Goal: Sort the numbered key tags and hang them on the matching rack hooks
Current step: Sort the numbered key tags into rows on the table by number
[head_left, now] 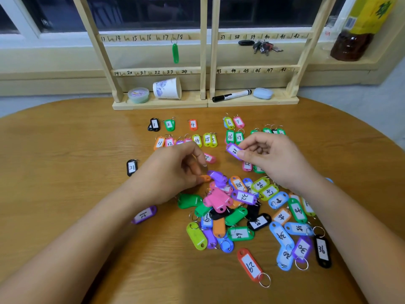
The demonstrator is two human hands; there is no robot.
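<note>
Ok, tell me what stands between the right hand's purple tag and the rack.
Nothing visible blocks a lifted path. The right hand pinches the purple plastic key tag; between it and the pale wooden hook rack only the green tags 16 and 17 lie flat, and a black marker pen lies on the rack's base.

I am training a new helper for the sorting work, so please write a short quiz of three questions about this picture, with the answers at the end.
1. True or false: one green tag hangs on the rack.
2. What colour is the pinched tag in the right hand? A purple, B orange, C black.
3. What number is on the black tag that lies alone on the table, left of the left hand?
Key: 1 true; 2 A; 3 the number 31.
</note>
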